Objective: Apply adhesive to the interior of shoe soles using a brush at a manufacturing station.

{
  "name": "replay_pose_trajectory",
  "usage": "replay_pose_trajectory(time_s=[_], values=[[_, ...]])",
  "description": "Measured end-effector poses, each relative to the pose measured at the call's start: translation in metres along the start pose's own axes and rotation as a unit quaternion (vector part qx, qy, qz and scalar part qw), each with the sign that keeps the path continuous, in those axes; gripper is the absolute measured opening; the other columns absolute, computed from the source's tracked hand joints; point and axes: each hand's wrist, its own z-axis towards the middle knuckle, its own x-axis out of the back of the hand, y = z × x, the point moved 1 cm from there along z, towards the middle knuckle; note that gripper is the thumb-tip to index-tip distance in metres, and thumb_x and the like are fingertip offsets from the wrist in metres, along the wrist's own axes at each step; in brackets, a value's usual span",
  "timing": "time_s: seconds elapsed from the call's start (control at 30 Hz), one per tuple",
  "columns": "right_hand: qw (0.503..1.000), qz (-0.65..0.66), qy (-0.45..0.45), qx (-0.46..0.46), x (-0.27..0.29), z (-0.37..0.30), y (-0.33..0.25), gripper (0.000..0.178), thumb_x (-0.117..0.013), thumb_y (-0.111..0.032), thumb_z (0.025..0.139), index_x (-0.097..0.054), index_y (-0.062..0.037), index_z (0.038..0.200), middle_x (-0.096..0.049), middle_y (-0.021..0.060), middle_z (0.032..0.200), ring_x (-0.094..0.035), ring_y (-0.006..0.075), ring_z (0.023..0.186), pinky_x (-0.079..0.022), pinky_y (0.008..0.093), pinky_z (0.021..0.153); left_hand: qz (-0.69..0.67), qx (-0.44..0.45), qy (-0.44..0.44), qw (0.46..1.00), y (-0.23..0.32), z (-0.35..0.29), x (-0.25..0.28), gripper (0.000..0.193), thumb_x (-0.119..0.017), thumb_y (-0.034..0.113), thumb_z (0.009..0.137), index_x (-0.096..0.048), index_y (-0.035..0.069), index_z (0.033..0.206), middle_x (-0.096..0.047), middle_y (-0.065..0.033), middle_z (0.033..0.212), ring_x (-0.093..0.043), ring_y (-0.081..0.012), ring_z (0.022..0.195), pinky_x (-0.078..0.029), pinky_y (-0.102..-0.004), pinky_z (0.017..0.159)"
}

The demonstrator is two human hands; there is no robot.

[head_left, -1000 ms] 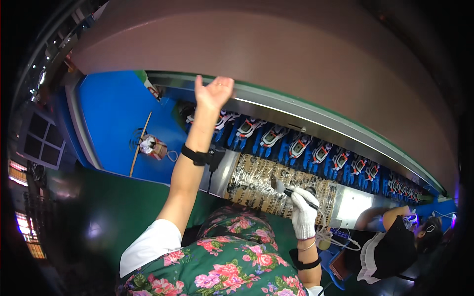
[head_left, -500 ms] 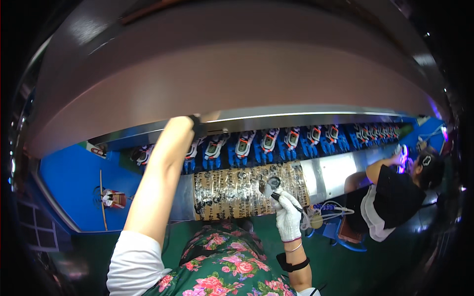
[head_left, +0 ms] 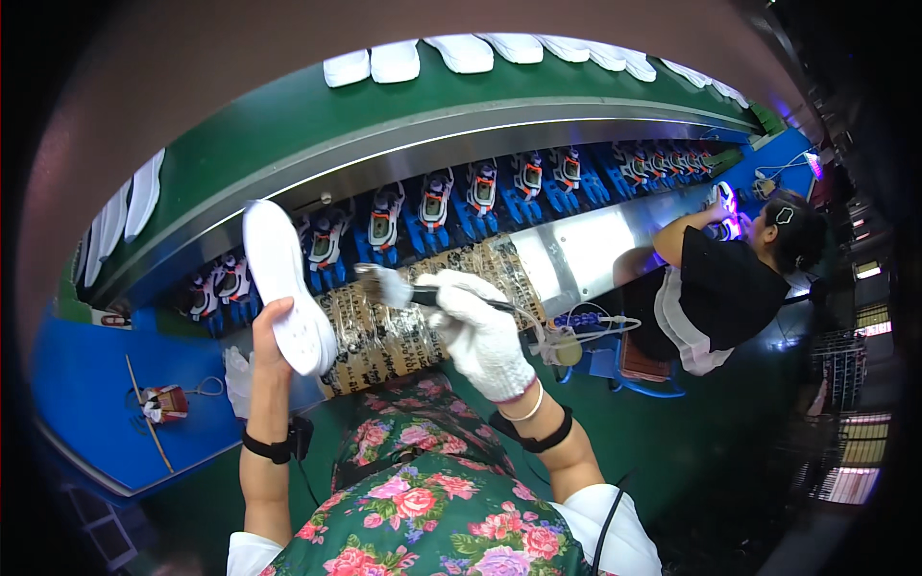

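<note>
A white shoe sole point(head_left: 279, 269) is gripped near its lower end by my bare left hand point(head_left: 271, 336), tilted with its far end pointing away from me. My right hand point(head_left: 480, 336), in a white knit glove, is closed round the dark handle of a brush point(head_left: 389, 287). The brush head points left, toward the sole, with a gap between them. A thin pale tube runs from near the handle toward a small jar point(head_left: 567, 348) on the right. Beneath both hands lies a worktop covered with brown printed tape point(head_left: 389, 346).
Shoes point(head_left: 434, 200) stand in a row on blue holders behind the worktop. More white soles point(head_left: 459, 54) lie on a green upper shelf point(head_left: 288, 113). On the blue table point(head_left: 86, 394) at left are a stick and a small red box. A co-worker point(head_left: 740, 278) sits at right.
My left hand has come down from the upper shelf and now holds a white sole. My right hand has moved up and left with the brush. The view has shifted, showing the shelf.
</note>
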Motion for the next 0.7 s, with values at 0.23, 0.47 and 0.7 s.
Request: replay_pose_trajectory(time_s=[0.23,0.47,0.7], values=[[0.884,-0.427,-0.135,0.135,-0.044,0.004,0.005,0.023,-0.074,0.001,0.083,-0.073,0.0036,0.105,-0.074,0.0118,0.102,-0.069,0.0169,0.093,-0.056,0.0288,0.083,-0.125,0.09,-0.108,0.982,-0.071,-0.052,-0.057,0.083,-0.069,0.035,0.074,-0.043,-0.007,0.14,-0.058,-0.0273,0.131,-0.056,-0.0447,0.123,-0.041,-0.055,0.11],[0.732,-0.584,-0.16,0.313,-0.048,0.006,0.0,0.026,-0.078,-0.001,0.074,-0.075,-0.0021,0.1,-0.074,0.015,0.098,-0.072,0.0263,0.085,-0.056,0.034,0.075,-0.268,0.053,-0.156,0.949,-0.073,-0.045,-0.111,0.11,-0.014,0.093,0.08,-0.05,0.005,0.136,-0.065,-0.0154,0.111,-0.067,-0.032,0.09,-0.056,-0.0456,0.083],[0.533,-0.683,-0.247,0.435,-0.059,0.001,0.019,0.037,-0.074,0.004,0.074,-0.072,-0.0024,0.11,-0.071,0.0167,0.109,-0.069,0.0315,0.092,-0.055,0.0378,0.081,-0.149,-0.006,-0.029,0.988,-0.084,-0.054,-0.12,0.099,-0.017,0.085,0.088,-0.038,0.01,0.149,-0.056,-0.0124,0.137,-0.059,-0.0266,0.121,-0.049,-0.0431,0.102]])
